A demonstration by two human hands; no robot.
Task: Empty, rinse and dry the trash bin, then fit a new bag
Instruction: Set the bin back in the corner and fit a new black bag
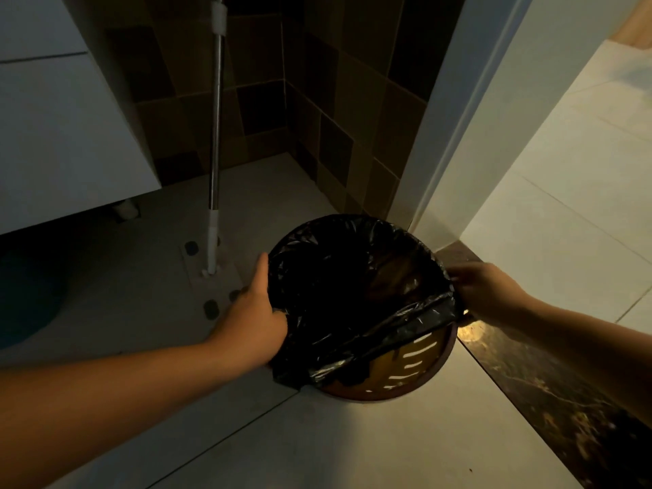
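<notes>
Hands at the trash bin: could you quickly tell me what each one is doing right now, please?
Left hand: grips the black bag at the bin's left rim.
Right hand: pinches the bag's edge at the right rim.

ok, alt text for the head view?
Both hands fit a black bag over a round slatted bin: left hand and right hand each grip its edge. The near rim is uncovered; a mop stands behind.

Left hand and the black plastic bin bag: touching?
Touching. The head view shows the left hand pressed against the black plastic bin bag at the bin's left rim, fingers tucked into its folds.
</notes>
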